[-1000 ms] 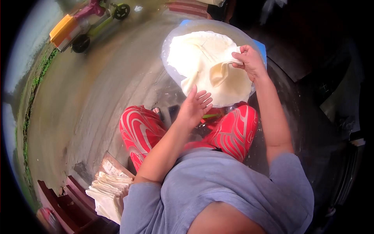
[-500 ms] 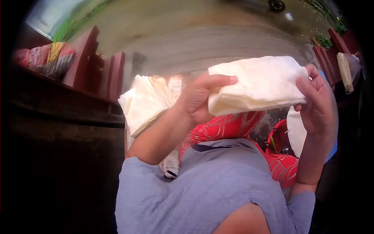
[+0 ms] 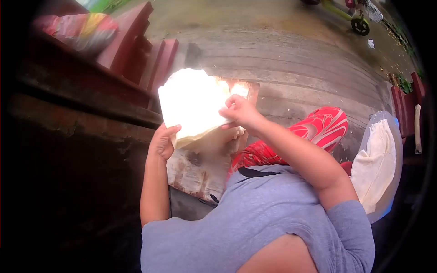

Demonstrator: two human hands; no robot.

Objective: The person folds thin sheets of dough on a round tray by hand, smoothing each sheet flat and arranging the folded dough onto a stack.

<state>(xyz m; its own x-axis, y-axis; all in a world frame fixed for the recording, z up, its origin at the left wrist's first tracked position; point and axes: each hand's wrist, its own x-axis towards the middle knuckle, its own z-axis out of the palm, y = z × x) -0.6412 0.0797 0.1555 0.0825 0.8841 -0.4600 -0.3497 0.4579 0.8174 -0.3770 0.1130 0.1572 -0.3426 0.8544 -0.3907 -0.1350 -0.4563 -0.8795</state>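
Note:
A stack of thin, off-white folded sheets (image 3: 193, 107) is over a worn wooden board (image 3: 191, 175), its top washed out by glare. My left hand (image 3: 163, 142) grips the stack's lower left edge, thumb on top and fingers underneath. At the right edge, my right hand (image 3: 241, 111) has its fingers curled and pinched against the sheets; what exactly lies between the fingertips is hard to make out. More pale material shows beneath the stack, partly hidden. Whether the stack rests fully on the board cannot be seen.
To my right, a long off-white sheet (image 3: 375, 164) lies on a clear, blue-edged wrapping. Dark red wooden posts (image 3: 125, 50) and a colourful bundle (image 3: 84, 29) stand at left. Concrete steps (image 3: 291, 59) lead to a yellow-green wheeled vehicle (image 3: 341, 11).
Both hands have moved left, from holding one folded piece in front of me to the stack over the board. That separate piece is no longer distinguishable. The view has shifted.

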